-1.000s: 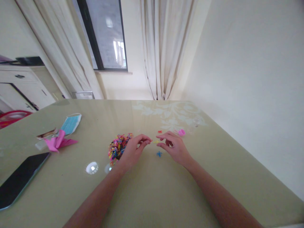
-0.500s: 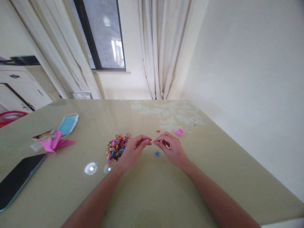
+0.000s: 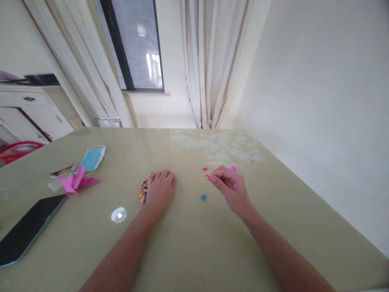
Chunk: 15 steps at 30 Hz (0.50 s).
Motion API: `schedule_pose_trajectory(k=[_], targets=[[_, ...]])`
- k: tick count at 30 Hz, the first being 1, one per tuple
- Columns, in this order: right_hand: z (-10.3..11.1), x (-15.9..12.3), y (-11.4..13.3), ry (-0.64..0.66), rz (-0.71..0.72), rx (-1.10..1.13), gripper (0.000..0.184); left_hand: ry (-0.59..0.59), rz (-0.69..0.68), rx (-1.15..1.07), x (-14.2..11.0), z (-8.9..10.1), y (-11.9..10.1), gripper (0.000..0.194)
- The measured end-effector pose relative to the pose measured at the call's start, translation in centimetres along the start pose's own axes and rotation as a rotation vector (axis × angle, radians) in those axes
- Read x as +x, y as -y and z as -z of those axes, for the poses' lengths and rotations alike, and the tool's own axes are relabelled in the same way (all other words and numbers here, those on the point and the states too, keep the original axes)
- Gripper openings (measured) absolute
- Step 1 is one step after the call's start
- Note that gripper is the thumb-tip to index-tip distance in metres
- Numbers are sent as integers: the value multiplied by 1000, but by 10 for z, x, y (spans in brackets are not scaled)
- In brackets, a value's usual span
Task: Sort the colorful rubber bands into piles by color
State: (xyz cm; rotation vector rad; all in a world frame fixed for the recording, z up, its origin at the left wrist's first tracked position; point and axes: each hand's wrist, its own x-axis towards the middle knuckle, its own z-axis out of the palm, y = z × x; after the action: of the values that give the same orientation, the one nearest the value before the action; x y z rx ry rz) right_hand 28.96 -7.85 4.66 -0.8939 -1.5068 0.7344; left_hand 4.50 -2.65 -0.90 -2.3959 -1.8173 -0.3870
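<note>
My left hand (image 3: 160, 187) lies palm down, fingers outstretched, over a pile of small multicoloured rubber bands (image 3: 142, 192). It covers most of the pile, and anything under the palm is hidden. Between thumb and forefinger, my right hand (image 3: 231, 187) pinches a small red rubber band (image 3: 207, 176) just above the table. Close to those fingertips, three little groups of bands lie in a column: red ones (image 3: 205, 169) at the far end, yellow ones (image 3: 200, 182) in the middle and blue ones (image 3: 203, 197) nearest me.
Behind my right hand sits a pink object (image 3: 233, 169), partly covered. On the left of the glossy table (image 3: 182, 251) are a blue face mask (image 3: 93, 159), a pink folded-paper bird (image 3: 78, 181) and a black phone (image 3: 32, 223). A white wall (image 3: 328, 121) borders the right side.
My hands, close together before, have separated. The left moved left onto the pile; the right moved slightly right, keeping a red band in its pinch. The yellow bands now show.
</note>
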Motion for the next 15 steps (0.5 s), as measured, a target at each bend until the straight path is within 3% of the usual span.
schedule_pose_trajectory(k=[8, 15], targets=[[9, 5, -6, -91, -16, -69, 22, 37, 10, -36, 4, 7, 1, 28], [20, 19, -50, -137, 1, -555, 27, -51, 78, -328, 10, 2, 8, 25]])
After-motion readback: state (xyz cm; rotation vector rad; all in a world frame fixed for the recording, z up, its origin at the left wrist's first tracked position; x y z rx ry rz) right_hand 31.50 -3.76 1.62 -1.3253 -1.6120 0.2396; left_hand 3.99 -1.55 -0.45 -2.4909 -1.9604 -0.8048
